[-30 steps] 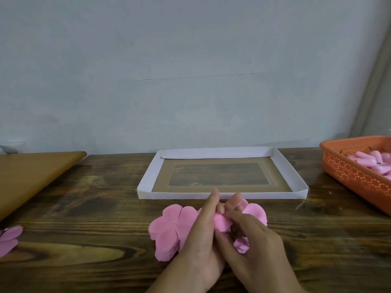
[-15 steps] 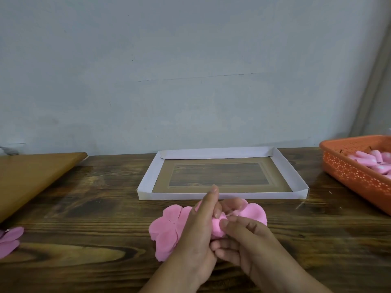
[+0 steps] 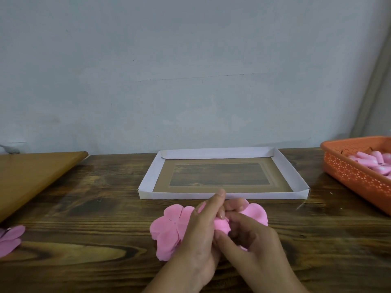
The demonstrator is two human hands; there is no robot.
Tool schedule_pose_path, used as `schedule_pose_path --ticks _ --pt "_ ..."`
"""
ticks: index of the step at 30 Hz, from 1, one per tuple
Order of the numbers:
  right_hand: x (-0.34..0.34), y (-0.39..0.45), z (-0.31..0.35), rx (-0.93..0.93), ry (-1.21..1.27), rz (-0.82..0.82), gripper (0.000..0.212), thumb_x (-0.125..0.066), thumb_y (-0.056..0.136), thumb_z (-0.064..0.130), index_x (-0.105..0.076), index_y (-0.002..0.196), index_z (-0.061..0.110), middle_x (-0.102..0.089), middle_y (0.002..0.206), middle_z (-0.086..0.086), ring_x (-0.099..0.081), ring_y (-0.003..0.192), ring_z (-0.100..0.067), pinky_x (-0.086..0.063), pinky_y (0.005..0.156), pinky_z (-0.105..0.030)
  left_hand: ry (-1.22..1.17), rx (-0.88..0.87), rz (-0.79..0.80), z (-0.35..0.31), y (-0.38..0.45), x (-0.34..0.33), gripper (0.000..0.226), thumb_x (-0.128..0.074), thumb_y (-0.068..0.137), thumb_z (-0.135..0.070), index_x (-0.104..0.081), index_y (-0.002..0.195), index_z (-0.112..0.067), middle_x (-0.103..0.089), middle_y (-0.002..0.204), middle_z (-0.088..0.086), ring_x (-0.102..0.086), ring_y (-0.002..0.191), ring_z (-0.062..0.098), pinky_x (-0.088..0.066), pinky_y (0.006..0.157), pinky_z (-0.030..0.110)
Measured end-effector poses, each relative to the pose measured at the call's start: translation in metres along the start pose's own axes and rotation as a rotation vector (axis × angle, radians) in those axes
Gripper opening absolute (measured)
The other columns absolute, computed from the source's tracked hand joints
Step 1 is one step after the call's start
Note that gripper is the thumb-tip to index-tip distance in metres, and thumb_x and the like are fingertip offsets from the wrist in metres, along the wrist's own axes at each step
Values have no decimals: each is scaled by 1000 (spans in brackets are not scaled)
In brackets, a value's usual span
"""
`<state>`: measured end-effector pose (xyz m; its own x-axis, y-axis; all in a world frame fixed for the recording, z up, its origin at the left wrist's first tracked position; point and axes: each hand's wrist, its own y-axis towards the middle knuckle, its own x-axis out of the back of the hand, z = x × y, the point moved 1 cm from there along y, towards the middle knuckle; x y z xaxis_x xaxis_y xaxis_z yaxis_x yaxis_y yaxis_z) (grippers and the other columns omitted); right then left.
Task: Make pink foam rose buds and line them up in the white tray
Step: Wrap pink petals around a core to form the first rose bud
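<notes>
A pink foam flower cutout (image 3: 169, 227) lies on the wooden table just in front of the white tray (image 3: 148, 182). My left hand (image 3: 201, 237) and my right hand (image 3: 254, 244) meet over its middle, both pinching a folded pink petal (image 3: 222, 225) between fingertips. Further petals stick out to the left and at the upper right (image 3: 257, 213). The tray holds no buds; its brown bottom with a clear window shows.
An orange plastic basket (image 3: 355, 176) with pink foam pieces (image 3: 372, 163) stands at the right edge. A tan board (image 3: 31, 174) lies at the left. Another pink petal cutout (image 3: 10, 240) rests at the far left of the table.
My right hand's fingers curled further in around the folded petal and shifted slightly left. The left hand stays in place, index finger raised.
</notes>
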<state>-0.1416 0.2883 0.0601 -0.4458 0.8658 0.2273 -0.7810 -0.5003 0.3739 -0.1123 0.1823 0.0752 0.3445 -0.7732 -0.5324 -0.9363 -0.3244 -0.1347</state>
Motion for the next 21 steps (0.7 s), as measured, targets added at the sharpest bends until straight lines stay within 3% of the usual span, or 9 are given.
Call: schedule_pose_path --ticks 2,4,6,8,10,13,15,18,21 --pt "0 4 3 -136 222 105 29 -71 90 6 -80 92 34 -74 70 -8 -69 64 -16 -55 64 -22 21 12 12 -2 -1 1 45 -70 73 -50 -44 47 -22 -78 93 6 -68 69 22 -49 60 30" --pt "3 7 5 -256 332 187 25 -67 92 8 -81 87 27 -73 69 -12 -69 65 -14 -55 65 -21 43 18 12 -4 -1 2 47 -68 72 -54 -43 49 -22 -78 94 4 -60 53 19 -38 46 19" --pt "3 8 7 -310 367 218 22 -67 92 9 -82 87 25 -74 73 -13 -70 68 -16 -56 67 -22 70 14 -6 -4 -1 2 49 -65 72 -58 -41 50 -21 -78 94 5 -59 52 22 -34 42 17" --pt "2 5 4 -268 239 177 22 -70 91 14 -80 90 34 -77 78 -3 -72 75 -10 -57 71 -22 93 13 -36 -3 0 1 51 -63 77 -58 -40 50 -21 -79 96 7 -68 65 29 -49 48 27" --pt "1 1 4 -97 -74 100 25 -74 87 26 -72 93 50 -75 84 21 -71 82 3 -53 75 -12 80 4 -71 -2 0 0 57 -59 91 -52 -41 46 -21 -79 97 7 -76 82 31 -60 69 43" --pt "-1 -4 6 70 -297 21 44 -80 78 29 -56 95 62 -64 84 44 -64 81 17 -44 69 2 69 -13 -96 0 -1 -1 64 -52 101 -47 -42 43 -21 -80 94 5 -76 75 27 -59 60 39" --pt "-3 -5 1 122 -324 -71 37 -82 75 28 -64 94 54 -61 80 48 -62 77 19 -42 66 4 43 -22 -85 2 0 -2 62 -54 99 -46 -42 44 -19 -79 93 8 -74 75 29 -56 55 35" --pt "-3 -4 -2 159 -322 -109 24 -77 79 28 -73 96 44 -62 73 43 -64 72 15 -44 62 1 14 -21 -76 2 1 -2 52 -64 83 -50 -44 46 -19 -78 93 10 -73 78 27 -55 55 33" --pt "-1 -1 -1 -1 -58 51 27 -73 89 21 -73 89 48 -73 72 22 -70 71 4 -48 62 -6 47 -36 -56 1 1 -1 49 -70 73 -53 -49 54 -13 -77 93 12 -73 83 28 -57 64 37"
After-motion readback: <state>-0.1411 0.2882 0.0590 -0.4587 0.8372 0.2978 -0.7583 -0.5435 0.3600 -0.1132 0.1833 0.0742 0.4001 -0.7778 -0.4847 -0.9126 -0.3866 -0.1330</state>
